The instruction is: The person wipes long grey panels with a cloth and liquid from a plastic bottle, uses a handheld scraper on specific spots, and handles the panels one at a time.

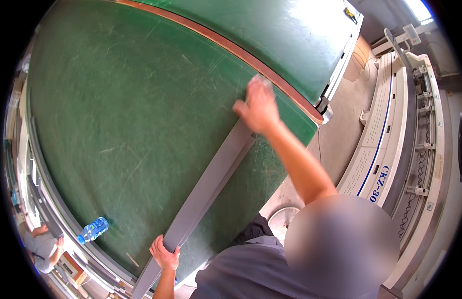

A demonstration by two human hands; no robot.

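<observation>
A long grey strip, apparently a folded metal profile (206, 187), lies slantwise on a green worktable (126, 99) and runs past its near edge. My left hand (165, 254) is closed around the near part of the strip, with the fingers over one edge and the thumb at the other. Just above the far end of the strip is my right hand (261, 104), its fingers smeared by motion and the thumb standing apart from them. Whether it touches the strip or holds anything cannot be made out.
A blue-capped plastic bottle (94, 229) lies near the table's left edge. Beyond a brown strip (226, 42) is a second green surface (270, 35). A long white machine (375, 134) stands at right. Another person (44, 249) is at the lower left.
</observation>
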